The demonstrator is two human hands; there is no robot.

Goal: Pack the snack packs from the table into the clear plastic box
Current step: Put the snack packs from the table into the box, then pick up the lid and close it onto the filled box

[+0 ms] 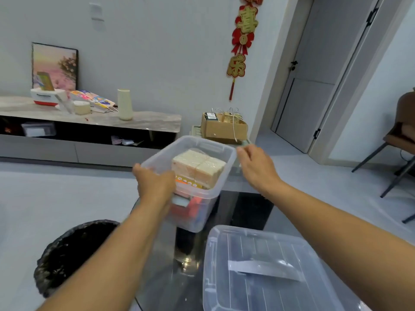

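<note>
The clear plastic box (202,145) stands tilted at the far end of the dark glass table (249,209). Pale wrapped snack packs (197,164) fill its top, and red and white packs (190,207) show through its wall lower down. My left hand (155,182) grips the box's near left rim. Beside the right rim, my right hand (256,167) has its fingers apart and holds nothing; whether it touches the box I cannot tell.
The box's clear lid (269,272) lies on the table at the near right. A black-lined bin (74,252) stands on the floor to the left. A cardboard box (224,127) sits beyond the table. A chair (402,140) is at far right.
</note>
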